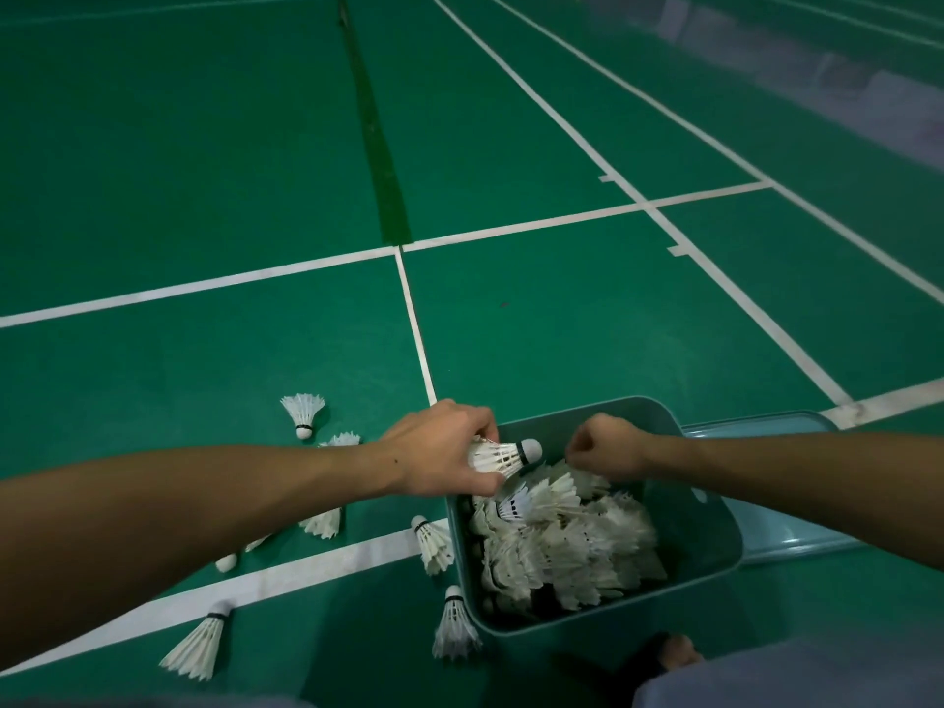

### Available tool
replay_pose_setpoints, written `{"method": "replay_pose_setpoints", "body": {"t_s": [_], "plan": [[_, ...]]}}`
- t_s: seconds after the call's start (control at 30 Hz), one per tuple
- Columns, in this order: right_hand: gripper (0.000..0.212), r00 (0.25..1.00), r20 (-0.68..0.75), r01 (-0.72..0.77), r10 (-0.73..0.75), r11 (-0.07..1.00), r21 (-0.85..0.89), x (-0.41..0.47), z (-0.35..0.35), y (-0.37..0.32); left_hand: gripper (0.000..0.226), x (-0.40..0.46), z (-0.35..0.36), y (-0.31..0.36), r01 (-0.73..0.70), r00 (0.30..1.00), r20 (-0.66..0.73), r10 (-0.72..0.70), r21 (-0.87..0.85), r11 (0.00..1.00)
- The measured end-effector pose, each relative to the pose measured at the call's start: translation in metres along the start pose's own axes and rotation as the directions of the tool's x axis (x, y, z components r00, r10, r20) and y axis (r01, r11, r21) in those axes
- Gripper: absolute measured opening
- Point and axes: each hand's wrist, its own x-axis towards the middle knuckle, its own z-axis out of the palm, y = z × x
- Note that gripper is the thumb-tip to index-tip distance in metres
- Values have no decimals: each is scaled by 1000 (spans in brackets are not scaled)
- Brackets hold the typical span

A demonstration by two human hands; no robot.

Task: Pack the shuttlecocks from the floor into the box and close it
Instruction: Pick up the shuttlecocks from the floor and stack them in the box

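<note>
A teal plastic box stands on the green court floor, holding a heap of white shuttlecocks. My left hand hovers over the box's far left corner, shut on a white shuttlecock by its feathers, cork pointing right. My right hand is over the box's far edge, fingers curled shut; I cannot see anything in it. Several loose shuttlecocks lie on the floor left of the box: one far left, one against the box wall, one at its near corner, one nearest me.
The box's teal lid lies on the floor behind and right of the box. White court lines cross the floor. My foot and knee sit just in front of the box. My left forearm hides some shuttlecocks.
</note>
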Motion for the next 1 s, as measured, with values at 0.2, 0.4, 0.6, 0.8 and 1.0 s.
{"method": "replay_pose_setpoints", "body": {"t_s": [0.2,0.4,0.6,0.8,1.0], "plan": [[49,935,246,60,-256,796,602,-40,-19,-59,46,-3,-2,8,-98,995,-12,101,155,983],[44,934,294,-34,-202,771,636,-48,-13,-54,55,-2,4,20,-161,986,-18,166,159,974],[51,900,398,-91,-175,819,566,-47,-14,-39,76,3,2,19,-99,992,91,86,141,985],[48,894,427,-158,-134,798,582,-38,-23,1,63,7,-2,4,-32,993,118,30,15,999],[43,944,330,-197,-22,763,615,-31,-31,30,63,6,3,4,7,995,100,2,-93,996]]}}
